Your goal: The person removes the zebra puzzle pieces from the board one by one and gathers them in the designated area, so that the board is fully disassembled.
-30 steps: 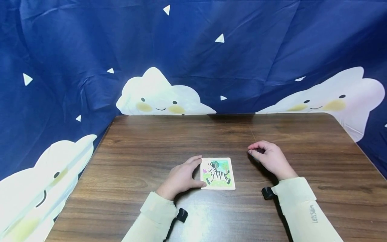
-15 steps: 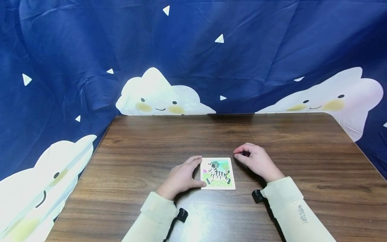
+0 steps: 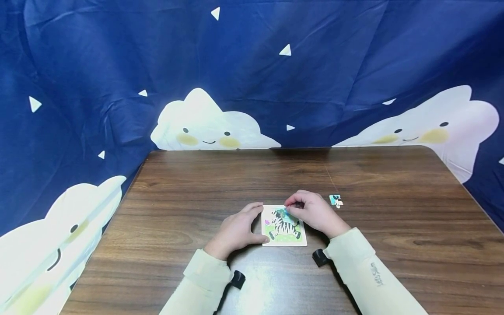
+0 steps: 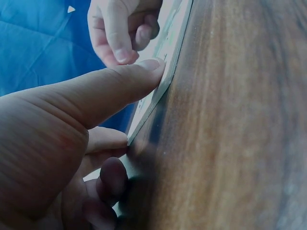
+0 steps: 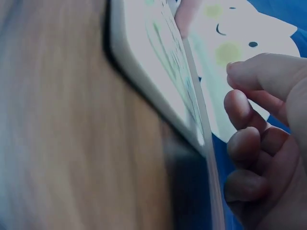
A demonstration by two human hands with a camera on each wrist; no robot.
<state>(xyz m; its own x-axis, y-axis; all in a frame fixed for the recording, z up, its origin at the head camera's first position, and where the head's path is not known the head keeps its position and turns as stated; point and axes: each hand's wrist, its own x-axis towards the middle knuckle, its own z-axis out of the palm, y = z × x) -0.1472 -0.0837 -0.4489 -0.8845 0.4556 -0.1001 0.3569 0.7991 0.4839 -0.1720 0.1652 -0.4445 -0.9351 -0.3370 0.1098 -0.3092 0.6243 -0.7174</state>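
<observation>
A square picture board (image 3: pixel 284 240) showing a zebra lies flat on the wooden table. My left hand (image 3: pixel 236 229) rests at its left side, thumb on the lower left corner and a fingertip at the upper left one; the left wrist view shows the thumb (image 4: pixel 110 91) over the edge. Over the board's upper right part is my right hand (image 3: pixel 315 214), thumb and index finger close together beside a bit of blue. Whether they pinch a piece I cannot tell. Its other fingers curl loosely in the right wrist view. Right of this hand lies a small puzzle piece (image 3: pixel 335 200).
The brown wooden table (image 3: pixel 204 175) extends around the board. Behind it hangs a dark blue cloth (image 3: pixel 315 87) with white clouds and triangles. Each wrist carries a small black device, beside its pale sleeve cuff.
My right hand has moved left from the table onto the board's upper right part, and the small puzzle piece has come into sight. My left hand has stayed in place.
</observation>
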